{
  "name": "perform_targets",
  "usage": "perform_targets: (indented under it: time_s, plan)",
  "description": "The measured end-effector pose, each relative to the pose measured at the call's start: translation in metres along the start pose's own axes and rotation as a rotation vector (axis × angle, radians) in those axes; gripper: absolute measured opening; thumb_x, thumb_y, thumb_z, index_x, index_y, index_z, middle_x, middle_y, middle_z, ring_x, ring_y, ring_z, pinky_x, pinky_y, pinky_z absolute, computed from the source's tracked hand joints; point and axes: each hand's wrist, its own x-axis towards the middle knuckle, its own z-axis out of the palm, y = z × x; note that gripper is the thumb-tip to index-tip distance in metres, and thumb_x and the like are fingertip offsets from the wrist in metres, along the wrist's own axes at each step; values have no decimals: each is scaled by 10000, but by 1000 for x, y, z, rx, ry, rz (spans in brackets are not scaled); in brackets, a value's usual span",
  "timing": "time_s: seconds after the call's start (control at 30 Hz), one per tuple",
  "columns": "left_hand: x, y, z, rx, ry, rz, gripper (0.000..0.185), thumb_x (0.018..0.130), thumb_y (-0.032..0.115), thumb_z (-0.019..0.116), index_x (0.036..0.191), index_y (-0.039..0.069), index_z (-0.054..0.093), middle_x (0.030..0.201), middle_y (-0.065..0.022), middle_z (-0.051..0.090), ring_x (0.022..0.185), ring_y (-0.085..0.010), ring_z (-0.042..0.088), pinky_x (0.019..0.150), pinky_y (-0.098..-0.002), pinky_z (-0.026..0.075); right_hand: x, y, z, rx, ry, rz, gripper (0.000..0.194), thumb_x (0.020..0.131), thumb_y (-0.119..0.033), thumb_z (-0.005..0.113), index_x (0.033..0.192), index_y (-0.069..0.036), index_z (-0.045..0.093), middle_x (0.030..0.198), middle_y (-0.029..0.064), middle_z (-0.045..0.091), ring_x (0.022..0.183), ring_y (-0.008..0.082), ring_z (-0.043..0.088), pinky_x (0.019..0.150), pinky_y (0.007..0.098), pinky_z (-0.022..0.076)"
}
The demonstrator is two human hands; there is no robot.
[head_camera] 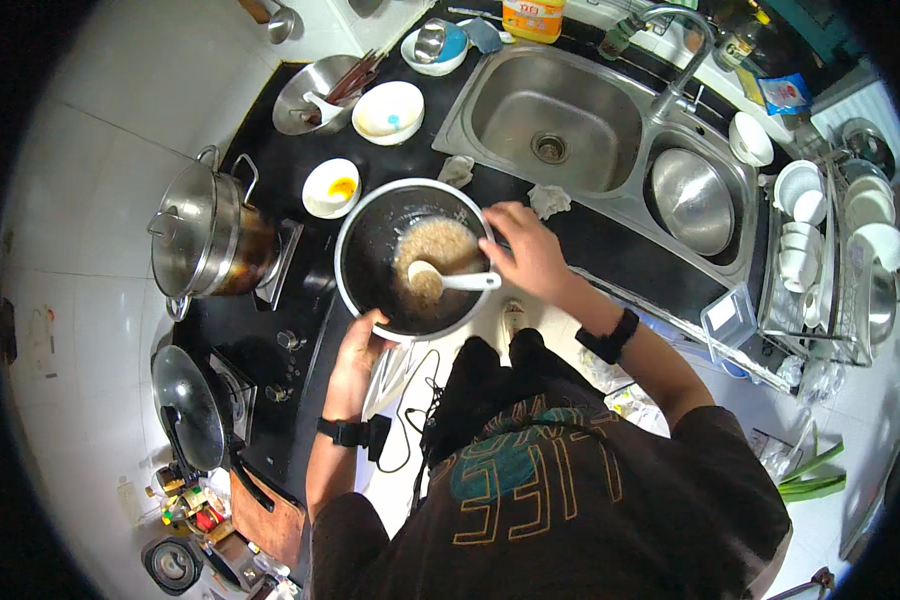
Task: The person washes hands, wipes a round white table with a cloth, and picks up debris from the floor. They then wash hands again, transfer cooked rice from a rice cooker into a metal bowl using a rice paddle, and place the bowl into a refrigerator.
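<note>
A round cooking pot (367, 255) with a dark inside and a pale rim is in front of me, overlapping the counter's inner corner. Wet, cooked grain (439, 244), like porridge, covers part of its bottom. Lying in it is a white serving spoon (469, 281), its bowl filled with grain and its handle reaching the right rim. My left hand (360, 345) grips the pot's near-left rim, thumb on top and the other fingers hidden below. At the right rim is my right hand (529, 251), slightly blurred, thumb and fingers spread; whether it grips the rim is unclear.
Left of the pot stand a bowl with yellow residue (322, 196), a steamer pot (195, 247) and a lidded pan (191, 405) on the stove. Behind are a white bowl (379, 124) and the steel sink (521, 82). A dish rack (832, 315) stands far right.
</note>
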Motion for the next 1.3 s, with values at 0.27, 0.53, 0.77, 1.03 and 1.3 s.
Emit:
perform_targets:
  time_s: [0.27, 0.53, 0.77, 1.03, 1.3]
  plan:
    - [41, 30, 27, -111, 13, -29, 400, 674, 106, 576, 1064, 38, 515, 1035, -124, 580, 938, -294, 574, 821, -477, 482, 31, 57, 40, 518, -327, 454, 443, 839, -305, 565, 1115, 26, 462, 904, 196, 627, 768, 278, 637, 689, 359, 492]
    - [60, 53, 44, -113, -13, -24, 420, 658, 128, 598, 1058, 41, 505, 1014, -132, 571, 938, -307, 564, 785, -497, 491, 48, 79, 59, 586, -240, 505, 324, 876, -155, 540, 1142, -1, 435, 820, 89, 595, 702, 144, 590, 625, 290, 480]
    - [96, 65, 42, -142, -56, -112, 431, 686, 104, 576, 1099, 41, 466, 1104, -141, 508, 1038, -333, 499, 848, -535, 441, 61, 82, 51, 590, -190, 570, 357, 867, -230, 542, 1130, -3, 459, 824, 102, 590, 713, 171, 575, 617, 305, 468]
    - [116, 79, 50, -150, -334, -51, 352, 811, 261, 558, 1080, 41, 505, 1165, -137, 483, 1054, -351, 492, 840, -545, 446, 62, 94, 44, 452, -174, 480, 353, 804, -264, 546, 1063, -27, 511, 906, 209, 570, 837, 309, 568, 736, 423, 452]
    - [147, 86, 32, 414, -751, 440, 476, 850, 315, 562, 1219, 58, 403, 1245, -189, 433, 1062, -351, 507, 885, -539, 435, 1, 95, -62, 58, 58, 474, 356, 786, -286, 592, 1054, -54, 550, 861, 167, 616, 799, 340, 594, 716, 429, 463]
